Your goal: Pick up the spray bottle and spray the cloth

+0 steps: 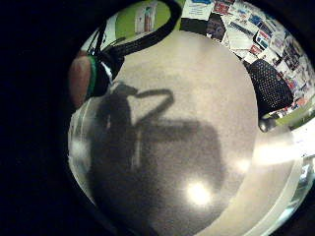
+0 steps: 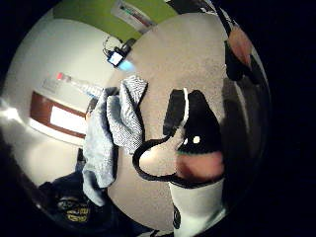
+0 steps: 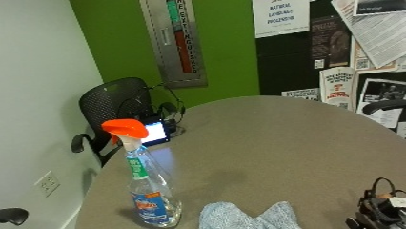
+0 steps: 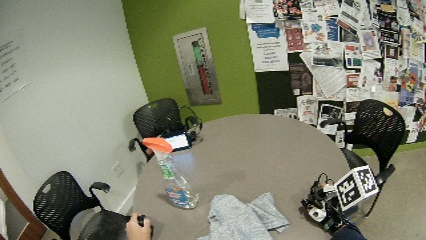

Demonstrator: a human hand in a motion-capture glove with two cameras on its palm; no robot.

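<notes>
**Desk:** What has to go right in the reach?

**Photographer:** 1 round table [image 4: 266, 145] carries everything, the blue-grey cloth [image 4: 243, 216] crumpled at its near edge. The spray bottle [image 4: 174, 185] stands upright just beside it, towards the table's wall-side edge, orange trigger head on top. To my eye the pickup has not begun. The hand should come across over the cloth, close round the bottle's neck under the trigger, lift straight so the tall bottle does not tip, then turn the nozzle onto the cloth.

**Desk:** And the hands?

**Photographer:** The gloved right hand [image 4: 329, 202] hovers over the table's opposite near edge, well apart from bottle and cloth, grasping nothing. The palm views show only bare tabletop beneath it; whether its fingers are straight or curled, I cannot tell. The bare hand [image 4: 138, 228] grips a small dark object below the table's near edge.
</notes>
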